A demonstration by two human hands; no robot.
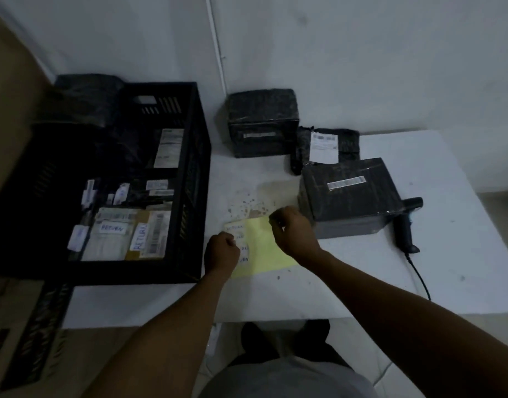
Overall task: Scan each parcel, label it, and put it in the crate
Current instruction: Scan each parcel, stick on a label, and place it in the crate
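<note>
Both hands are on the yellow label sheet (265, 248), left hand (221, 251) pinning it, right hand (293, 232) fingers pinching a sticker, so labelling next means pressing it onto the nearest black parcel (352, 196).

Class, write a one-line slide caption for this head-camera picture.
Both hands, left and right, work at the yellow label sheet, between the crate and the nearest parcel.

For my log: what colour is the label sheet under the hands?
Pale yellow label sheet, best seen in the head view.

Crate (195, 179) left of parcels (350, 193); scanner (405, 225) right of them.
</note>
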